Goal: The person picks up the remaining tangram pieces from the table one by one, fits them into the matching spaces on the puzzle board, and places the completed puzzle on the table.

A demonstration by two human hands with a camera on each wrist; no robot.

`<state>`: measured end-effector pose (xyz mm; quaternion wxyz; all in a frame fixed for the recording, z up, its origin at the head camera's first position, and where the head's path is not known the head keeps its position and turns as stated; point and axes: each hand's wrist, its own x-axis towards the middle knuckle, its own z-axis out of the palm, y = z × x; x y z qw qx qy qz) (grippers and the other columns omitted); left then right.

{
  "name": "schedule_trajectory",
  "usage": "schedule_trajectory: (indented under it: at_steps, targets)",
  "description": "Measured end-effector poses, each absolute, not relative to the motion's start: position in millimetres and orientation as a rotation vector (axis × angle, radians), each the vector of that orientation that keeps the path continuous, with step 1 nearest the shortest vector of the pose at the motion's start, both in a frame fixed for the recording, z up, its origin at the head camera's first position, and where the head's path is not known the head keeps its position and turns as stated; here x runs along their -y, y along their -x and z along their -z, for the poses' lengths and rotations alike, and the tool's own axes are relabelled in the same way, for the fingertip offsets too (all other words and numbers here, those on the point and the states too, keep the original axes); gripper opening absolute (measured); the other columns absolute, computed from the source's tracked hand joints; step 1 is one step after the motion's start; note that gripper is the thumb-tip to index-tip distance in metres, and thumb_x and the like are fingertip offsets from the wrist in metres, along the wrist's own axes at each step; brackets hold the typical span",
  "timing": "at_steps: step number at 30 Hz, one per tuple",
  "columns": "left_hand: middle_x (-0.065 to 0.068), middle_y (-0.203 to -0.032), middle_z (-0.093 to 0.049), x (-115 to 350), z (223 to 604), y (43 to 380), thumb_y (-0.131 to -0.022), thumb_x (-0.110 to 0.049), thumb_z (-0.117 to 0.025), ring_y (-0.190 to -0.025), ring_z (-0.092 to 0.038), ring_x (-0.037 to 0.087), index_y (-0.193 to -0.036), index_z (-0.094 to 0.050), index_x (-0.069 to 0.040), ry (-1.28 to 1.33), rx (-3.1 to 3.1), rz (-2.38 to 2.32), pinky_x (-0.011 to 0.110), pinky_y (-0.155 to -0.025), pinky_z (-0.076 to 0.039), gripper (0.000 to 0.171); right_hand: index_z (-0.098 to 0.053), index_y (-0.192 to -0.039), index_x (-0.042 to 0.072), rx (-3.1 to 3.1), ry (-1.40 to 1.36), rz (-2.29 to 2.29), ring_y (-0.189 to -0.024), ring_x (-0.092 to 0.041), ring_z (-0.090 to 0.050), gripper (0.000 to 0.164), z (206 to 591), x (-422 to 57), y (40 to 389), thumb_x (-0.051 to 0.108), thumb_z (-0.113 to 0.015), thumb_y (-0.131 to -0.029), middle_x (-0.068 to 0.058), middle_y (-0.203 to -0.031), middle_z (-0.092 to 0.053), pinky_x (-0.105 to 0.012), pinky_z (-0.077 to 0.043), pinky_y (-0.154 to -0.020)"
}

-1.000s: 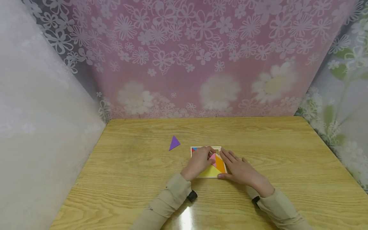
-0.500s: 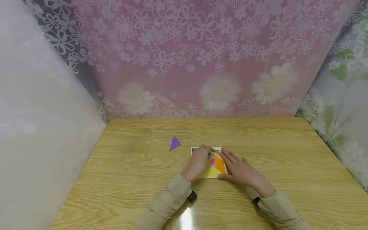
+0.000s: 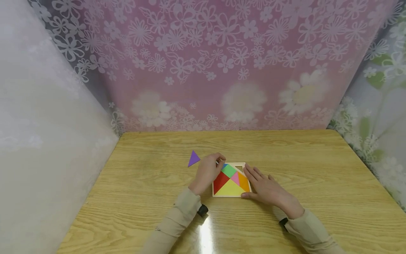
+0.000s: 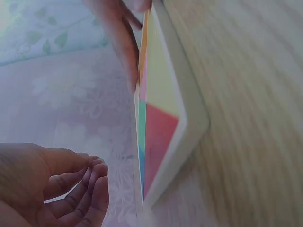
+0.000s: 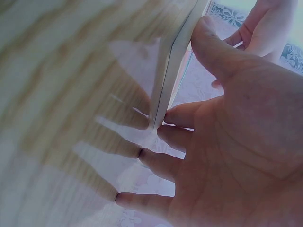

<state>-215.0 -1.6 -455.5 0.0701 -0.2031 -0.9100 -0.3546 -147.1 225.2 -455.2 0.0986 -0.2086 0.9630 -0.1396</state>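
A tangram puzzle in a shallow white-edged tray [image 3: 231, 196] lies on the table in the head view. It holds a red triangle [image 3: 220, 182], a yellow triangle [image 3: 231, 188], a green square [image 3: 229, 170], a pink triangle [image 3: 235, 178], an orange piece [image 3: 243, 182] and a partly hidden blue piece [image 3: 224, 165]. A bare recess shows at its upper right corner. My left hand [image 3: 207, 171] hovers over the tray's left edge with loosely bent fingers [image 4: 92, 198], nothing between them. My right hand [image 3: 266, 187] rests along the right edge, fingers extended, thumb at the near corner.
A loose purple triangle [image 3: 193, 158] lies on the wooden table [image 3: 142, 183], left of the tray and just beyond my left hand. Floral curtains [image 3: 222, 70] hang behind the table and at both sides.
My left hand has moved left off the green square toward the purple triangle, uncovering the red triangle and green square. The right hand has stayed on the tray's edge.
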Motion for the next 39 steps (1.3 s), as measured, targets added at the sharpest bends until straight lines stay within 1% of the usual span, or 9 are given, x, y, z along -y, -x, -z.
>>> schedule_trajectory:
  at_steps: [4,8,12,17,20,23,26,29,39]
  targets:
    - [0.005,-0.087,-0.073,16.6,455.0,224.1,-0.098,-0.008,-0.066,-0.068,-0.062,0.012,-0.102,-0.075,-0.004,0.564,2.696,1.081,0.019,-0.055,-0.045,0.010,-0.025,-0.159,0.000,-2.845,0.612,0.418,-0.148,-0.045,-0.027,0.095,455.7,-225.1,147.2,0.055,-0.066,-0.093,-0.019,-0.166,-0.021,-0.079,-0.028,-0.103]
    - [0.007,-0.089,-0.072,33.3,453.0,232.8,-0.098,-0.006,-0.066,-0.076,-0.067,0.019,-0.103,-0.075,-0.003,0.484,2.700,1.073,0.027,-0.063,-0.051,0.011,-0.025,-0.159,0.000,-2.845,0.619,0.427,-0.148,-0.045,-0.027,0.095,455.3,-225.3,146.6,0.054,-0.066,-0.093,-0.019,-0.166,-0.021,-0.079,-0.027,-0.103]
    - [0.009,-0.095,-0.070,47.8,452.7,240.5,-0.098,-0.009,-0.066,-0.083,-0.067,0.023,-0.107,-0.075,-0.003,0.374,2.741,1.056,0.033,-0.067,-0.054,0.014,-0.025,-0.159,0.000,-2.847,0.625,0.435,-0.148,-0.046,-0.027,0.094,454.8,-225.6,145.9,0.053,-0.066,-0.093,-0.019,-0.166,-0.021,-0.079,-0.027,-0.103]
    - [0.010,-0.096,-0.068,60.0,456.9,247.8,-0.096,-0.012,-0.070,-0.081,-0.064,0.023,-0.106,-0.075,-0.004,0.275,2.789,0.931,0.035,-0.067,-0.054,0.014,-0.024,-0.160,0.001,-2.841,0.621,0.437,-0.149,-0.045,-0.026,0.095,455.2,-226.5,146.1,0.055,-0.065,-0.094,-0.018,-0.167,-0.020,-0.079,-0.026,-0.104]
    - [0.011,-0.096,-0.068,65.0,459.6,250.7,-0.094,-0.013,-0.072,-0.084,-0.065,0.025,-0.107,-0.075,-0.005,0.230,2.834,0.841,0.037,-0.071,-0.055,0.015,-0.024,-0.160,0.001,-2.836,0.619,0.439,-0.149,-0.045,-0.025,0.095,455.2,-226.8,146.1,0.055,-0.064,-0.094,-0.018,-0.167,-0.019,-0.079,-0.026,-0.104]
    - [0.015,-0.103,-0.067,69.8,460.3,252.6,-0.093,-0.004,-0.069,-0.093,-0.065,0.031,-0.112,-0.075,-0.007,0.209,2.885,0.805,0.042,-0.078,-0.056,0.020,-0.023,-0.160,0.001,-2.831,0.618,0.445,-0.149,-0.045,-0.025,0.095,454.9,-226.7,145.9,0.056,-0.064,-0.094,-0.018,-0.167,-0.019,-0.079,-0.025,-0.105]
    - [0.020,-0.110,-0.065,74.9,460.5,253.6,-0.088,0.008,-0.065,-0.099,-0.064,0.036,-0.116,-0.075,-0.010,0.222,2.944,0.773,0.046,-0.082,-0.056,0.034,-0.023,-0.160,0.001,-2.828,0.616,0.445,-0.149,-0.045,-0.025,0.095,454.6,-226.2,145.7,0.056,-0.064,-0.094,-0.018,-0.167,-0.019,-0.079,-0.025,-0.105]
    - [0.020,-0.113,-0.064,79.4,461.4,254.3,-0.083,0.013,-0.065,-0.102,-0.063,0.036,-0.117,-0.076,-0.014,0.246,2.992,0.737,0.046,-0.082,-0.056,0.044,-0.024,-0.160,0.001,-2.829,0.618,0.441,-0.149,-0.045,-0.025,0.095,454.6,-225.7,145.6,0.055,-0.064,-0.094,-0.019,-0.167,-0.019,-0.079,-0.025,-0.104]
    - [0.017,-0.115,-0.062,86.9,458.3,253.1,-0.086,0.010,-0.064,-0.103,-0.061,0.034,-0.117,-0.074,-0.012,0.242,3.047,0.662,0.047,-0.081,-0.056,0.039,-0.024,-0.160,0.001,-2.835,0.617,0.444,-0.149,-0.045,-0.025,0.094,454.5,-225.9,145.8,0.054,-0.065,-0.094,-0.019,-0.167,-0.020,-0.079,-0.025,-0.104]
